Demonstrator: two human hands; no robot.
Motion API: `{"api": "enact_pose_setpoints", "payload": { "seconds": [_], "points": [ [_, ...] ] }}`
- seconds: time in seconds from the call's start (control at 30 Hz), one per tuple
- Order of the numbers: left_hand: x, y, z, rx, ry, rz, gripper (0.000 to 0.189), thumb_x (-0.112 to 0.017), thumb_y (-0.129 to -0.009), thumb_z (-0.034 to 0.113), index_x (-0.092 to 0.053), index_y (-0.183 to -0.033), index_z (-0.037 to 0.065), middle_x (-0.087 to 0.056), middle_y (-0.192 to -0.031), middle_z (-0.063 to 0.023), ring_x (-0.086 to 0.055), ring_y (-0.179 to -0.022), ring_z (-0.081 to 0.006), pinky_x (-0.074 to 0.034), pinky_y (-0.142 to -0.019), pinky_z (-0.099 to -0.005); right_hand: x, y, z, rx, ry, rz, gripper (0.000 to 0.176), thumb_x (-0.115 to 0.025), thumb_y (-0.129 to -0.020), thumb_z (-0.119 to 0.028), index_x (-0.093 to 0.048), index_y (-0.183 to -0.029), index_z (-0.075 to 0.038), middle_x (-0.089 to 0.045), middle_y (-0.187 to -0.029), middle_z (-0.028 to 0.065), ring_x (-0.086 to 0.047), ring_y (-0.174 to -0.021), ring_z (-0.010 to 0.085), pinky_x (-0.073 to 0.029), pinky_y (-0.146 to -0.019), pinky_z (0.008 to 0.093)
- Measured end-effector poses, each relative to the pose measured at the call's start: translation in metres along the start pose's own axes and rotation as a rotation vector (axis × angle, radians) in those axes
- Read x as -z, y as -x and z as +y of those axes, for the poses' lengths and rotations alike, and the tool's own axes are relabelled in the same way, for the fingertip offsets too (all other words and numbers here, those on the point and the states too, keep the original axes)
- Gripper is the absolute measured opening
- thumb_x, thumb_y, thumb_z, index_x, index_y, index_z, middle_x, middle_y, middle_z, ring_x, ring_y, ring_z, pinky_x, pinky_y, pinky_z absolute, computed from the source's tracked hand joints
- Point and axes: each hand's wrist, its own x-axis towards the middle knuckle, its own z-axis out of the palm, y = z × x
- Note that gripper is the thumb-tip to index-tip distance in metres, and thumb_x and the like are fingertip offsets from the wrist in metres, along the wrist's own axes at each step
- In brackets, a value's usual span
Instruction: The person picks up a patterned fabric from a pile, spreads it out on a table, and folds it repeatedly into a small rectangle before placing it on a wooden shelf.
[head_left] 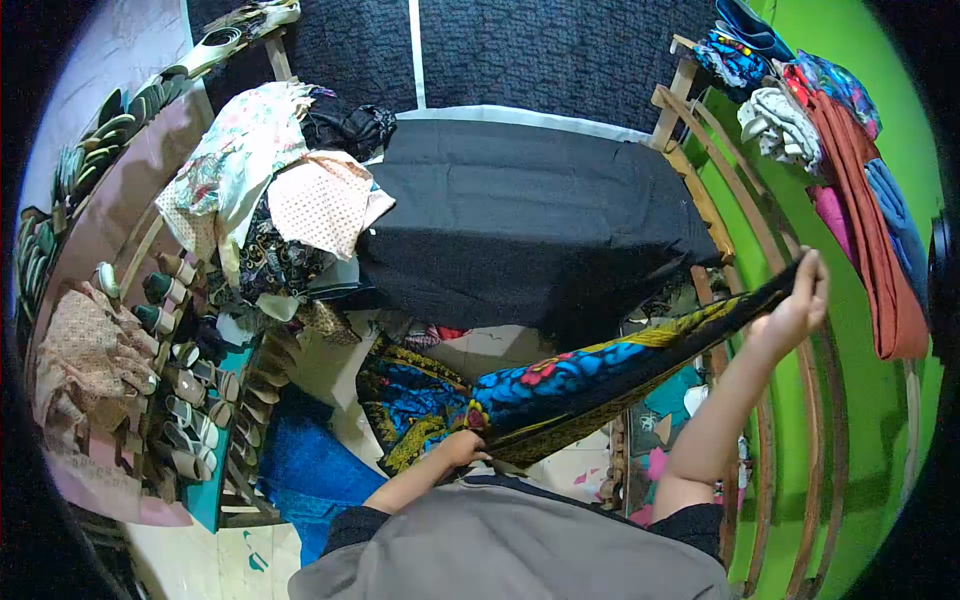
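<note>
A black cloth with blue, yellow and red flower patterns (560, 380) stretches slantwise between my two hands in front of my body. My right hand (800, 295) is raised at the right, its fingers closed on one end of the cloth. Lower and near my chest, my left hand (466, 449) grips the cloth's edge. From there a loose part spreads out to the left and hangs down. Some of the left fingers are hidden by the fabric.
Ahead stands a table covered in black cloth (520, 190), with a heap of fabrics (250, 160) at its left. Shoes fill a rack (195, 400) on the left. Folded cloths (860, 220) hang over wooden rails (770, 420) at the right. Blue fabric (320, 460) lies on the floor.
</note>
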Motion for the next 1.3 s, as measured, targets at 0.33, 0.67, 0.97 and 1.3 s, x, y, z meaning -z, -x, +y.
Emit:
{"api": "enact_pose_setpoints", "payload": {
  "seconds": [0.33, 0.67, 0.97, 1.3],
  "points": [
    [0.155, 0.058, -0.109, 0.431, -0.078, 1.556, 0.011, -0.048, -0.064, -0.005, -0.056, -0.072, -0.003, -0.058, -0.080, -0.0159, -0.056, -0.075, -0.0298, -0.045, -0.070, -0.0339, 0.049, -0.034, 0.070, 0.197, 0.446, -0.095, 0.020, -0.059, -0.084, -0.016, -0.062, -0.086, 0.003, -0.060, -0.076, 0.0024, -0.051, -0.068, 0.0086, -0.042, -0.063, 0.0234],
    [0.294, 0.127, 0.021, 0.028, 0.275, 1.930, 0.004, -0.053, -0.074, -0.005, -0.052, -0.071, -0.003, -0.052, -0.084, 0.0002, -0.042, -0.065, -0.0047, -0.036, -0.058, -0.0188, 0.101, -0.035, 0.078, -0.031, 0.394, 0.154, 0.031, -0.057, -0.085, -0.027, -0.060, -0.095, 0.002, -0.059, -0.092, 0.0063, -0.051, -0.085, 0.0139, -0.039, -0.080, 0.0283],
    [0.336, 0.169, 0.062, -0.068, 0.090, 1.501, 0.008, -0.047, -0.059, -0.002, -0.040, -0.056, -0.003, -0.045, -0.066, -0.0070, -0.040, -0.057, -0.0146, -0.031, -0.054, -0.0252, 0.157, -0.019, 0.108, 0.057, 0.631, 0.101, 0.032, -0.052, -0.089, -0.025, -0.056, -0.093, 0.006, -0.060, -0.092, 0.0098, -0.054, -0.084, 0.0164, -0.042, -0.077, 0.0268],
    [0.298, 0.137, 0.059, 0.075, 0.230, 1.095, 0.026, -0.059, -0.068, 0.005, -0.037, -0.057, -0.002, -0.033, -0.056, -0.0029, -0.034, -0.051, -0.0114, -0.027, -0.049, -0.0275, 0.105, 0.046, 0.088, -0.269, 0.396, -0.135, 0.019, -0.054, -0.086, -0.016, -0.056, -0.095, 0.001, -0.056, -0.095, 0.0056, -0.052, -0.089, 0.0138, -0.040, -0.083, 0.0264]
  ]
}}
